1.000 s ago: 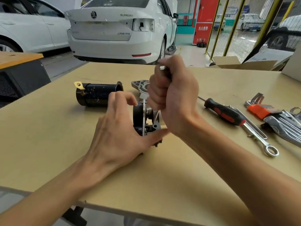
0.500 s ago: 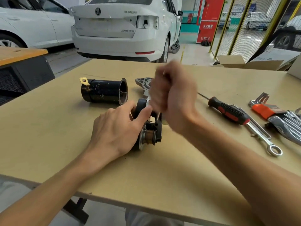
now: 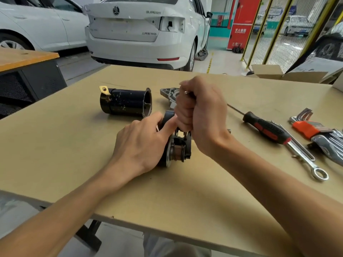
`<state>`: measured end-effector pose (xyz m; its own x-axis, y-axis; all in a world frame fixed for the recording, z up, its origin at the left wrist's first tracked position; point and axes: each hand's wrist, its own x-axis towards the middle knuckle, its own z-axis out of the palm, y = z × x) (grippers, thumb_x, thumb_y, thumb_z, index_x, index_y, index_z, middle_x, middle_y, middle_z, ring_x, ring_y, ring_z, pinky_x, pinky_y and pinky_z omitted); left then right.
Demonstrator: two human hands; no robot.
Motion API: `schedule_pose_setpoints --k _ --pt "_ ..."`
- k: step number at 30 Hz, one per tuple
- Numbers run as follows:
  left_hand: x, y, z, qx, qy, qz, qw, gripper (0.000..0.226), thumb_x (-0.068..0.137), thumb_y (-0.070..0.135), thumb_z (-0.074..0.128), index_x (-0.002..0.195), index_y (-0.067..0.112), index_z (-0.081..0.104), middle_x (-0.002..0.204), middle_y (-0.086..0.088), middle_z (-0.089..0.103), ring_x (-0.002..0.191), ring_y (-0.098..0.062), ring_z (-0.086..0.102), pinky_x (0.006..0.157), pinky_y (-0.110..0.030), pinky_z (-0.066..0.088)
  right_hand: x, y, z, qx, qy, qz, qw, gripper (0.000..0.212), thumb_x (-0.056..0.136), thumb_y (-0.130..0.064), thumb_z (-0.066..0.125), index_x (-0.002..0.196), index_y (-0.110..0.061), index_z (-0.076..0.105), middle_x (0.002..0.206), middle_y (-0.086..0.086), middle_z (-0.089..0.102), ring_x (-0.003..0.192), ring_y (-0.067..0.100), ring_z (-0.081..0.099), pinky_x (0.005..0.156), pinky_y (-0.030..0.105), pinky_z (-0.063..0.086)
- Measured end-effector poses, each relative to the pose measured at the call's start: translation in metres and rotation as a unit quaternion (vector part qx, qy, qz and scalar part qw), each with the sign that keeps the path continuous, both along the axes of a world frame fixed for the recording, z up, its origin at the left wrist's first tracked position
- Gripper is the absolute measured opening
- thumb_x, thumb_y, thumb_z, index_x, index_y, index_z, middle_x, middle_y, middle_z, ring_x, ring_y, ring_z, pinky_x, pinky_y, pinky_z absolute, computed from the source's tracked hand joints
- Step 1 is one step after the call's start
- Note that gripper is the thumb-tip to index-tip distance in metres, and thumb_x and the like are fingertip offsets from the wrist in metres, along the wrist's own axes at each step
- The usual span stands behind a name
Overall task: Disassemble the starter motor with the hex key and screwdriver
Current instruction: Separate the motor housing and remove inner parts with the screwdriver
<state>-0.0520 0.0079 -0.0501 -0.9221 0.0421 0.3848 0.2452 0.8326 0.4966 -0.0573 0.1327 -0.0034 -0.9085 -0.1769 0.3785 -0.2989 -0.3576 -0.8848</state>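
Note:
The starter motor's inner assembly [image 3: 179,149] lies on the wooden table [image 3: 55,154], its copper commutator end facing me. My left hand [image 3: 141,143] grips its black body from the left, thumb laid along the top. My right hand [image 3: 202,115] is a fist directly above it, wrapped round a thin silver tool [image 3: 186,92] that looks like a hex key; only its top end shows. The removed black motor housing [image 3: 126,102] lies on its side behind my left hand. A grey cast end bracket [image 3: 168,93] lies behind my right fist, partly hidden.
A black-and-red screwdriver [image 3: 267,129], a combination wrench [image 3: 306,160] and an orange-holdered hex key set [image 3: 304,127] lie at the right. A cardboard box [image 3: 269,71] sits at the far table edge. A white car [image 3: 144,30] is parked beyond.
My left hand went from arched loosely beside the assembly to gripping it, and the assembly turned so its commutator end faces me. My right fist stayed above it.

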Motion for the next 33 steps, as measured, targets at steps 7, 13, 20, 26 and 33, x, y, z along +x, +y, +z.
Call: schedule_pose_setpoints --k 7,13,20,26,33 --pt "-0.004 -0.001 -0.002 -0.014 0.004 -0.013 1.0 0.057 0.095 0.071 0.02 0.079 0.022 0.046 0.07 0.001 0.062 0.066 -0.02 0.056 0.056 -0.037 0.038 0.0 -0.004 0.001 -0.009 0.008 -0.019 1.0 0.05 0.094 -0.01 0.039 0.048 -0.021 0.026 0.046 -0.003 0.018 0.041 0.012 0.013 0.041 0.015 0.017" --pt "-0.001 0.002 0.0 0.003 -0.001 0.0 1.0 0.057 0.097 0.065 0.016 0.073 0.019 0.041 0.065 0.0 0.056 0.063 -0.015 0.05 0.055 -0.035 0.027 0.003 -0.001 0.018 -0.074 0.041 -0.019 0.996 0.047 0.092 -0.012 0.039 0.047 -0.024 0.028 0.044 -0.008 0.021 0.039 0.011 0.013 0.042 0.013 0.018" --pt "-0.005 0.002 0.0 -0.003 -0.004 0.011 1.0 0.043 0.105 0.041 0.024 0.07 0.019 0.038 0.067 -0.002 0.052 0.065 -0.022 0.049 0.055 -0.038 0.027 0.001 -0.002 -0.005 0.044 -0.011 -0.035 0.998 0.053 0.097 -0.004 0.034 0.047 -0.02 0.025 0.046 -0.002 0.019 0.041 0.011 0.013 0.041 0.017 0.015" --pt "-0.007 0.002 0.0 -0.029 -0.004 0.012 1.0 0.036 0.103 0.029 0.024 0.071 0.02 0.037 0.068 0.002 0.05 0.06 -0.015 0.044 0.052 -0.036 0.021 -0.003 0.002 0.019 -0.036 0.07 -0.04 0.996 0.048 0.089 -0.016 0.039 0.042 -0.028 0.034 0.041 -0.009 0.025 0.036 0.01 0.016 0.041 0.013 0.017" --pt "-0.006 0.003 0.0 0.01 -0.006 0.011 1.0 0.042 0.105 0.038 0.025 0.071 0.019 0.038 0.069 -0.002 0.052 0.068 -0.024 0.049 0.056 -0.039 0.026 -0.002 -0.002 -0.012 0.016 -0.018 -0.015 1.0 0.056 0.095 -0.008 0.035 0.044 -0.027 0.025 0.044 -0.007 0.018 0.04 0.01 0.012 0.042 0.015 0.015"
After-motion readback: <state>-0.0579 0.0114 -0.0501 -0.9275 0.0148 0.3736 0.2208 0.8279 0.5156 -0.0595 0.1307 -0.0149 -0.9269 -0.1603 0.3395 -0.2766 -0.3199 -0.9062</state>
